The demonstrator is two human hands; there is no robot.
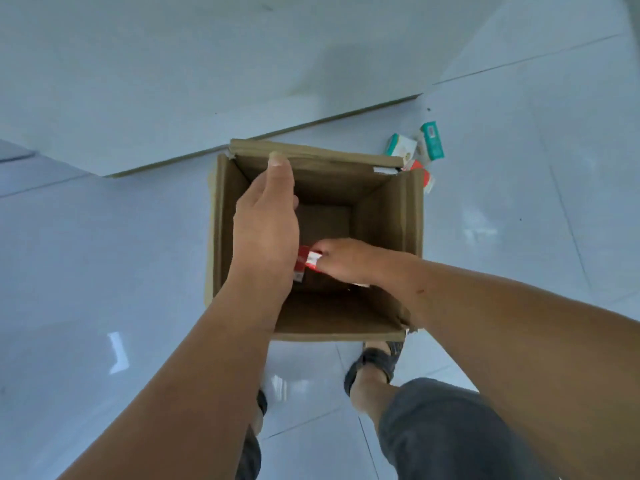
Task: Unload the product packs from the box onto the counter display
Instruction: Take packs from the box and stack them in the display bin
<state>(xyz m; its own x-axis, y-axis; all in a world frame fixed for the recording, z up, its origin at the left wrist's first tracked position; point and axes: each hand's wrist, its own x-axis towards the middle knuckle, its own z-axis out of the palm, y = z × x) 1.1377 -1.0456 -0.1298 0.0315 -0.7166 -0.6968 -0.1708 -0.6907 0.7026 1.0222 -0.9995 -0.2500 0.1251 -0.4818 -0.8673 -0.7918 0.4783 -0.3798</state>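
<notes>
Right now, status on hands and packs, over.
Left hand open above the box. Right hand pinches a red-and-white pack inside it. Nothing in the way; loose packs on floor beyond box.

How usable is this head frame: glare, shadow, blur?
Head view: bright glare patches on the glossy floor. The box interior sits in deep shadow, so the red pack pinched by the right hand looks soft and its print is illegible. Wide-angle stretch swells both forearms at the bottom edge. The whole frame is mildly blurred.
</notes>
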